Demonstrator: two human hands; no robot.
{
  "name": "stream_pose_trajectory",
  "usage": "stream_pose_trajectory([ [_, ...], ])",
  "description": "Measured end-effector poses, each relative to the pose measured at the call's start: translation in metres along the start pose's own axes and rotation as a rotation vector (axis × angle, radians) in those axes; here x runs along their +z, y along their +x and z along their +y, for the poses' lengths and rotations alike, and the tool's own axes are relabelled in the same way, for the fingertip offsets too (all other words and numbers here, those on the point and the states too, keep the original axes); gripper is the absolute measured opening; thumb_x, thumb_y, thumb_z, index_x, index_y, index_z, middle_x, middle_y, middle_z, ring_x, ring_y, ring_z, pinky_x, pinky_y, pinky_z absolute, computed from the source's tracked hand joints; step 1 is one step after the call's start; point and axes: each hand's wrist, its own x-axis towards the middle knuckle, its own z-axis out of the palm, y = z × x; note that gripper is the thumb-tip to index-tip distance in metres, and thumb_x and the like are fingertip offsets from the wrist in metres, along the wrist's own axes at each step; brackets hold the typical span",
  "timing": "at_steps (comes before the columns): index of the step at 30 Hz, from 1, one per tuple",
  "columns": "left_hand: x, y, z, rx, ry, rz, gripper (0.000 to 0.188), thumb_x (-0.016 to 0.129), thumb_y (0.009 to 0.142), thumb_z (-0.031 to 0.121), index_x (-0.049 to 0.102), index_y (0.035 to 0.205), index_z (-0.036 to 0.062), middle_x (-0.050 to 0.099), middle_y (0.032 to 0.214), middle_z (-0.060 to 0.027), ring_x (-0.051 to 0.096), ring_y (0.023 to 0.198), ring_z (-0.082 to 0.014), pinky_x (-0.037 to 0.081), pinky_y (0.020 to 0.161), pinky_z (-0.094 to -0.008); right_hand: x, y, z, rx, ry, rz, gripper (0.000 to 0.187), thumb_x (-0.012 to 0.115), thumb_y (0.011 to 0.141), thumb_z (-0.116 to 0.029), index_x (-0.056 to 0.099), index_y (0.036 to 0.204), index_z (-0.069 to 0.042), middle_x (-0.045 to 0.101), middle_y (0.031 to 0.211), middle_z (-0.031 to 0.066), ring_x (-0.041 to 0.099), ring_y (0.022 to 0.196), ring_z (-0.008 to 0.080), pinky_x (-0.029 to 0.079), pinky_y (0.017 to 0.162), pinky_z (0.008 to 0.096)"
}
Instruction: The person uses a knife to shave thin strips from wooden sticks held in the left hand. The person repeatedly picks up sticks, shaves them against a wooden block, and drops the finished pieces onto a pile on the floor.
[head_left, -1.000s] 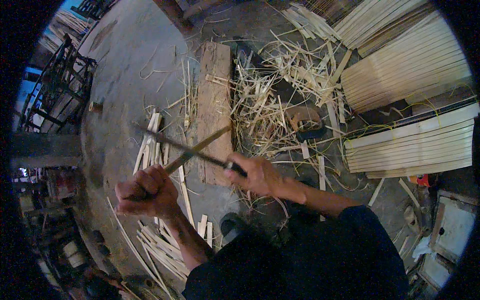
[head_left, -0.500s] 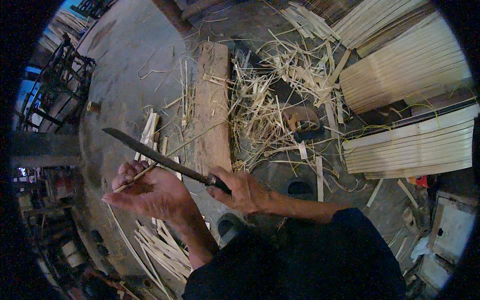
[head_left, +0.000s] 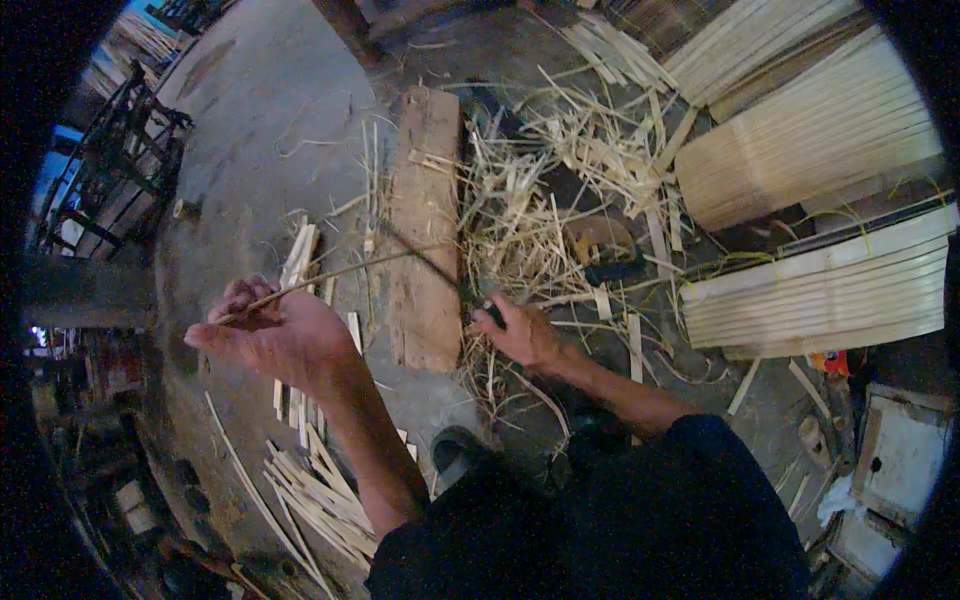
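A thin bamboo strip (head_left: 350, 264) runs from my left hand (head_left: 277, 330), which is palm up with its fingers curled round the near end. The strip's far end reaches over the wooden plank (head_left: 428, 200). My right hand (head_left: 520, 332) grips the dark handle of a long knife (head_left: 425, 262). The blade, smeared by motion, slants up and left over the plank, at the far end of the strip. I cannot tell whether blade and strip touch.
Tangled shavings (head_left: 530, 220) heap right of the plank. Split strips (head_left: 315, 495) lie below my left arm, and more (head_left: 300, 255) beyond that hand. Slatted panels (head_left: 820, 290) stand at the right. A dark metal frame (head_left: 120, 160) is at far left, a pale box (head_left: 905, 450) at lower right.
My right hand has moved right and slightly away, carrying the knife from beside my left hand to the strip's far end. My left hand has shifted slightly left with the strip.
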Motion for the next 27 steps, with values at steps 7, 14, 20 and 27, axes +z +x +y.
stream_pose_trajectory([
  [7, -0.042, 0.004, -0.026, 0.159, 0.358, -0.139, 0.027, 0.048, 0.096, 0.034, 0.05, 0.088, 0.0087, 0.043, 0.072, 0.001, 0.039, 0.068, -0.0082, 0.034, 0.063, -0.0249, 0.034, 0.025, 0.051, -0.016, 0.082, 0.201, 0.041, 0.049, 0.092, -0.038, 0.053, 0.105, 0.0, 0.062, 0.082, 0.0223, 0.061, 0.075, 0.0405, 0.047, 0.068, 0.0444],
  [14, -0.196, 0.033, 0.105, -0.065, 1.368, -0.294, 0.022, 0.051, 0.094, 0.023, 0.051, 0.083, 0.0037, 0.041, 0.065, 0.0013, 0.037, 0.059, -0.0084, 0.032, 0.052, -0.0266, 0.045, 0.032, 0.084, -0.216, -0.001, 0.332, 0.045, 0.046, 0.094, -0.04, 0.054, 0.11, 0.001, 0.061, 0.076, 0.0166, 0.06, 0.062, 0.0315, 0.047, 0.058, 0.0397],
  [20, -0.34, -0.023, 0.087, 0.015, 1.869, -0.58, 0.041, 0.07, 0.076, 0.023, 0.055, 0.106, -0.0011, 0.056, 0.101, -0.0217, 0.053, 0.094, -0.0382, 0.044, 0.079, -0.0437, 0.042, 0.024, 0.077, 0.016, 0.082, 0.134, 0.048, 0.044, 0.094, -0.041, 0.053, 0.109, 0.003, 0.059, 0.074, 0.017, 0.059, 0.063, 0.028, 0.047, 0.058, 0.0377],
  [27, -0.38, 0.044, -0.015, 0.283, 1.945, -0.555, 0.035, 0.065, 0.078, 0.014, 0.051, 0.106, -0.003, 0.054, 0.097, -0.0233, 0.051, 0.093, -0.0422, 0.044, 0.078, -0.0443, 0.043, 0.035, 0.093, -0.193, -0.057, 0.223, 0.047, 0.044, 0.094, -0.041, 0.052, 0.107, 0.003, 0.052, 0.077, 0.0158, 0.051, 0.065, 0.0262, 0.04, 0.059, 0.0364],
])
